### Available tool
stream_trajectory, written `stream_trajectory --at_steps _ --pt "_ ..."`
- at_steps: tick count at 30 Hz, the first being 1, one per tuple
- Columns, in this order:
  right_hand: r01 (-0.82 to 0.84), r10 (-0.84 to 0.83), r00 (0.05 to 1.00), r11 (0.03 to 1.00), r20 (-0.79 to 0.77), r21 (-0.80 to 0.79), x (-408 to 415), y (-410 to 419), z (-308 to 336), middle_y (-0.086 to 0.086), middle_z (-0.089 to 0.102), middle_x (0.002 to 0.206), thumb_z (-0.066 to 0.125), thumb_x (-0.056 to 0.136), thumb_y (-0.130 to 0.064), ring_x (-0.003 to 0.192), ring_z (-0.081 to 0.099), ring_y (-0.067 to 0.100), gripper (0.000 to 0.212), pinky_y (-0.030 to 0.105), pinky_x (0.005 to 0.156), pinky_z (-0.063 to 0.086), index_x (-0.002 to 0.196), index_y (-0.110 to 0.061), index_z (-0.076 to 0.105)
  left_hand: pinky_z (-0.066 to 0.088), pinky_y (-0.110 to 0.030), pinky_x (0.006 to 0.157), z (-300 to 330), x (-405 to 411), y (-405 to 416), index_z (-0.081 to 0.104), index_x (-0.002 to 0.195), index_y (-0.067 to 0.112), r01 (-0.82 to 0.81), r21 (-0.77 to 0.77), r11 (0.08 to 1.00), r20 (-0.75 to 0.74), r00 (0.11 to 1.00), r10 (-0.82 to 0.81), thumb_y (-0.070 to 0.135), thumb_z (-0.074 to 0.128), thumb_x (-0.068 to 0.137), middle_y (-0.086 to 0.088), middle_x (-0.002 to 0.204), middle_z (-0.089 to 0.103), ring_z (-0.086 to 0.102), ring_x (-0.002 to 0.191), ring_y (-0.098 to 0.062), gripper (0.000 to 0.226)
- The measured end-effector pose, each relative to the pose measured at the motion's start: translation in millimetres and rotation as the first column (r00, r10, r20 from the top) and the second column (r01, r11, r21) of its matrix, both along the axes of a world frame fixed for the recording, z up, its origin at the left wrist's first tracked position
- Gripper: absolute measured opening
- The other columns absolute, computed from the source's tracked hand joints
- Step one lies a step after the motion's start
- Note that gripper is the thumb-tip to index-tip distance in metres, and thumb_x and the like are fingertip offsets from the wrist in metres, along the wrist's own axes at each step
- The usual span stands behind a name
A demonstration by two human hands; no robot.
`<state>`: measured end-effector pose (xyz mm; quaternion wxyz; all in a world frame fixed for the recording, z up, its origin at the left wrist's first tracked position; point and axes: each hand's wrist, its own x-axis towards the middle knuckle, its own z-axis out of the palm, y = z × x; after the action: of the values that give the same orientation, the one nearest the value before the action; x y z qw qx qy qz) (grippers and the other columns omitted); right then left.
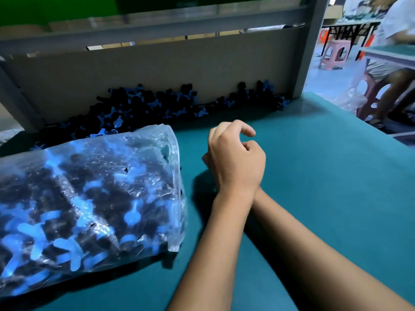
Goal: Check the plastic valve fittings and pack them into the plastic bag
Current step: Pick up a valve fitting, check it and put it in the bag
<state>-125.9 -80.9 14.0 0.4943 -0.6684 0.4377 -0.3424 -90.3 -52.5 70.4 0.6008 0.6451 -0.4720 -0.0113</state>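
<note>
My left hand (pixel 235 153) hangs over the teal table top (pixel 325 167), back to the camera, fingers curled in and the forefinger hooked apart from the thumb. Nothing shows between those two, but the palm faces away, so I cannot tell whether a fitting is tucked inside. My right forearm (pixel 314 234) runs in under my left wrist, and the right hand is hidden beneath it — I cannot tell its grip either.

The clear plastic bag (pixel 89 198) lies on its side just beside my left hand. It is bulging with black-bodied valve fittings with blue handles, and its open end is turned toward my wrists. The loose valve fittings (pixel 146 106) are heaped well behind it, along the foot of the cardboard panel (pixel 157 68) at the back of the table.

I judge this a pause between pieces: neither hand is at the heap or at the bag. The bag looks close to full, yet a good many fittings are not yet packed.

Next I would need to uncross my arms and reach past the bag to the heap. Then pick up a fitting, turn it over to look at the body and handle, and feed it into the bag's mouth — holding that mouth up so the load does not spill out.
</note>
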Motion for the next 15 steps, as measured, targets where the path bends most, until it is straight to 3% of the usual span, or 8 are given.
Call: stream_trajectory --at_steps 1,3,4,6,8,10,12,15 --pt "0.056 -0.055 0.998 0.998 0.035 -0.041 -1 -19 6 -0.011 0.052 0.044 0.041 0.104 0.003 0.071 0.048 0.019 0.042 0.016 0.050 0.045 0.069 -0.021 0.044 0.045 -0.037 0.086 -4 0 -10 0.069 0.084 0.018 -0.033 0.040 0.999 -0.076 0.996 0.036 -0.005 0.057 0.073 0.000 0.094 0.068 0.058 0.102 -0.024 0.028" --pt "0.171 -0.206 0.967 0.962 -0.149 -0.215 -13 -57 17 -0.007 0.050 0.051 0.060 0.090 -0.005 0.062 0.043 0.013 0.031 0.017 0.049 0.035 0.062 -0.016 0.051 0.044 -0.036 0.092 -12 -4 -41 0.069 0.090 0.016 -0.070 0.157 0.985 -0.250 0.962 0.108 -0.001 0.056 0.079 -0.004 0.100 0.070 0.059 0.105 -0.028 0.024" --pt "0.202 -0.255 0.951 0.940 -0.175 -0.275 -21 -79 20 -0.006 0.057 0.058 0.065 0.085 -0.009 0.061 0.048 0.010 0.019 0.016 0.049 0.036 0.067 -0.014 0.061 0.044 -0.038 0.095 -14 -6 -61 0.068 0.093 0.017 -0.070 0.218 0.973 -0.317 0.938 0.138 0.002 0.056 0.082 -0.005 0.104 0.070 0.059 0.108 -0.029 0.022" --pt "0.247 -0.320 0.926 0.916 -0.202 -0.317 -36 -120 15 -0.002 0.070 0.078 0.069 0.084 -0.016 0.079 0.064 0.013 0.003 0.021 0.064 0.045 0.087 -0.016 0.072 0.042 -0.039 0.101 -17 -11 -98 0.067 0.101 0.017 -0.041 0.334 0.942 -0.359 0.918 0.167 0.007 0.056 0.086 -0.009 0.113 0.069 0.056 0.116 -0.032 0.021" --pt "0.270 -0.398 0.860 0.885 -0.318 -0.380 -46 -168 12 0.006 0.073 0.101 0.068 0.089 -0.021 0.101 0.065 0.024 0.022 0.031 0.083 0.049 0.109 -0.013 0.070 0.040 -0.038 0.103 -18 -16 -138 0.066 0.108 0.015 -0.041 0.411 0.911 -0.310 0.933 0.182 0.013 0.058 0.087 -0.012 0.119 0.064 0.049 0.122 -0.033 0.022" --pt "0.229 -0.451 0.774 0.854 -0.444 -0.468 -47 -214 14 0.018 0.064 0.123 0.063 0.091 -0.027 0.118 0.053 0.037 0.042 0.041 0.098 0.045 0.128 -0.007 0.059 0.041 -0.039 0.103 -18 -13 -178 0.065 0.112 0.014 -0.080 0.451 0.889 -0.192 0.964 0.184 0.018 0.061 0.087 -0.013 0.122 0.059 0.044 0.126 -0.032 0.026" --pt "0.206 -0.501 0.683 0.830 -0.532 -0.518 -46 -260 13 0.025 0.049 0.134 0.064 0.090 -0.041 0.129 0.038 0.044 0.063 0.051 0.102 0.040 0.136 -0.004 0.046 0.040 -0.041 0.104 -19 -2 -216 0.063 0.120 0.014 -0.140 0.482 0.865 -0.027 0.984 0.175 0.025 0.066 0.087 -0.014 0.128 0.056 0.041 0.130 -0.032 0.035" --pt "0.168 -0.504 0.608 0.837 -0.614 -0.521 -45 -325 15 0.021 0.036 0.144 0.067 0.082 -0.061 0.141 0.024 0.043 0.086 0.057 0.106 0.038 0.147 -0.015 0.034 0.033 -0.045 0.109 -21 23 -267 0.056 0.131 0.014 -0.214 0.517 0.829 0.167 0.975 0.148 0.031 0.064 0.087 -0.015 0.143 0.046 0.034 0.137 -0.033 0.047"
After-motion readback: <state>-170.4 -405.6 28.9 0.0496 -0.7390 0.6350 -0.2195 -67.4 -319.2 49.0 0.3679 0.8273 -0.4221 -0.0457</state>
